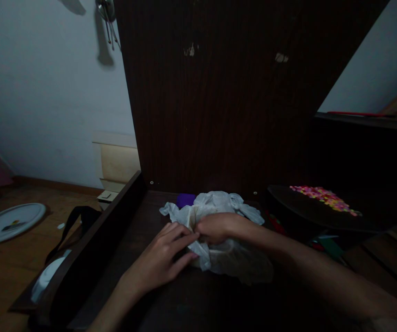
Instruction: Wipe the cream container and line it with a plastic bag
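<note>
A crumpled whitish plastic bag (215, 203) lies on the dark wooden surface (125, 258). My left hand (165, 251) is at the bag's left side, its thumb and fingers closed on the edge of the plastic. My right hand (214, 228) reaches in from the right, in the bag's opening. Its fingers are curled, with the tips hidden by plastic and by the left hand's fingers, so what they hold does not show. Behind the bag a small purple thing (185, 200) is partly covered.
A tall dark wooden panel (219, 115) stands behind the bag, and a raised wooden edge (97, 244) runs along the left. On a dark rounded shelf (288, 207) at right lies a strip of pink and yellow beads or flowers (326, 199). A white oval lid or tray (28, 214) lies on the floor.
</note>
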The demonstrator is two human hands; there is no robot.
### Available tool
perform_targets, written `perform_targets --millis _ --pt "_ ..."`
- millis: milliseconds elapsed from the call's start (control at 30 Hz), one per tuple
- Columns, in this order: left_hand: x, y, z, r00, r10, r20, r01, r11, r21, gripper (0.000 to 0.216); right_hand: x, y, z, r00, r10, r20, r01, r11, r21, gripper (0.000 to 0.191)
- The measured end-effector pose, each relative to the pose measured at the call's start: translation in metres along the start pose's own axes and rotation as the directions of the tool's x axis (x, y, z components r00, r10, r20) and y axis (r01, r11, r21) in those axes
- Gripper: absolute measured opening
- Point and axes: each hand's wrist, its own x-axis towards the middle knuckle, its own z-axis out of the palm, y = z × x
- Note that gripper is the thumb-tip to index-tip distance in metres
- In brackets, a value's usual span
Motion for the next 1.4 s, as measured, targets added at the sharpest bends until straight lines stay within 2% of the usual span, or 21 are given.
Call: perform_targets --millis 33,67,100,133,200,267,333,367,433,533,600,700,800,867,933,1000,1067,1133,1233,1300,1400 --pt "-0.001 -0.002 0.001 1.000 0.020 -0.007 -0.020 1.000 0.001 0.033 -0.012 0.003 -0.006 0.999 -0.025 -0.021 0.025 1.000 0.006 0.017" --pt "-0.003 -0.003 0.001 0.998 0.046 -0.032 -0.046 0.999 -0.005 0.032 -0.025 0.007 -0.011 0.995 -0.051 -0.091 0.053 0.998 0.024 0.024" --pt "-0.005 -0.004 0.001 0.995 0.075 -0.067 -0.076 0.997 -0.015 0.031 -0.037 0.012 -0.015 0.971 -0.097 -0.220 0.117 0.990 0.082 0.024" --pt "-0.008 -0.004 0.000 0.989 0.104 -0.106 -0.106 0.994 -0.021 0.031 -0.049 0.018 -0.017 0.930 -0.089 -0.357 0.139 0.983 0.118 0.019" --pt "-0.013 -0.003 0.000 0.975 0.147 -0.166 -0.152 0.988 -0.017 0.029 -0.067 0.031 -0.013 0.823 0.024 -0.568 0.082 0.983 0.161 0.014" --pt "-0.020 0.000 0.002 0.971 0.162 -0.174 -0.167 0.986 -0.017 0.027 -0.078 0.045 -0.002 0.740 0.171 -0.650 -0.024 0.973 0.229 0.017" --pt "-0.026 0.001 0.008 0.975 0.148 -0.165 -0.155 0.987 -0.030 0.024 -0.080 0.057 0.014 0.705 0.306 -0.640 -0.090 0.934 0.346 0.023" --pt "-0.030 0.001 0.011 0.979 0.131 -0.159 -0.139 0.990 -0.038 0.023 -0.079 0.061 0.021 0.706 0.354 -0.614 -0.097 0.906 0.411 0.026" --pt "-0.036 -0.001 0.018 0.986 0.088 -0.139 -0.094 0.995 -0.039 0.021 -0.076 0.066 0.034 0.741 0.399 -0.540 -0.066 0.844 0.532 0.031" --pt "-0.044 -0.005 0.025 0.992 0.054 -0.118 -0.056 0.998 -0.013 0.018 -0.072 0.067 0.043 0.821 0.392 -0.415 0.005 0.722 0.692 0.040" --pt "-0.048 -0.008 0.025 0.990 0.046 -0.134 -0.045 0.999 0.008 0.018 -0.074 0.065 0.041 0.824 0.406 -0.395 0.034 0.659 0.751 0.041" --pt "-0.051 -0.012 0.019 0.977 0.037 -0.212 -0.030 0.999 0.038 0.017 -0.084 0.063 0.031 0.754 0.466 -0.462 0.066 0.647 0.760 0.041" --pt "-0.055 -0.018 0.011 0.932 0.028 -0.362 -0.001 0.997 0.075 0.017 -0.100 0.062 0.018 0.688 0.513 -0.513 0.078 0.650 0.756 0.040" --pt "-0.059 -0.024 0.007 0.885 0.020 -0.465 0.041 0.992 0.120 0.018 -0.110 0.062 0.010 0.644 0.524 -0.558 0.074 0.683 0.727 0.039" --pt "-0.063 -0.032 0.003 0.855 0.030 -0.518 0.077 0.980 0.184 0.018 -0.119 0.063 0.004 0.590 0.521 -0.616 0.044 0.741 0.670 0.037" --pt "-0.068 -0.039 0.001 0.866 0.050 -0.497 0.092 0.962 0.255 0.017 -0.126 0.063 -0.002 0.558 0.515 -0.651 -0.027 0.795 0.605 0.034" --pt "-0.073 -0.046 0.001 0.912 0.060 -0.406 0.079 0.945 0.316 0.017 -0.130 0.062 -0.007 0.560 0.512 -0.651 -0.136 0.832 0.537 0.028" --pt "-0.075 -0.051 0.003 0.964 0.032 -0.263 0.064 0.935 0.349 0.020 -0.131 0.057 -0.012 0.568 0.489 -0.662 -0.235 0.867 0.439 0.019" --pt "-0.073 -0.053 0.006 0.997 -0.058 -0.057 0.075 0.931 0.358 0.029 -0.123 0.043 -0.019 0.581 0.363 -0.729 -0.247 0.932 0.267 0.005" --pt "-0.068 -0.050 0.006 0.995 -0.096 -0.031 0.101 0.932 0.347 0.032 -0.112 0.031 -0.020 0.625 0.272 -0.732 -0.204 0.962 0.184 0.005" --pt "-0.055 -0.035 0.007 0.983 -0.093 -0.158 0.131 0.957 0.257 0.029 -0.089 0.013 -0.018 0.729 0.227 -0.646 -0.219 0.971 0.093 0.017"
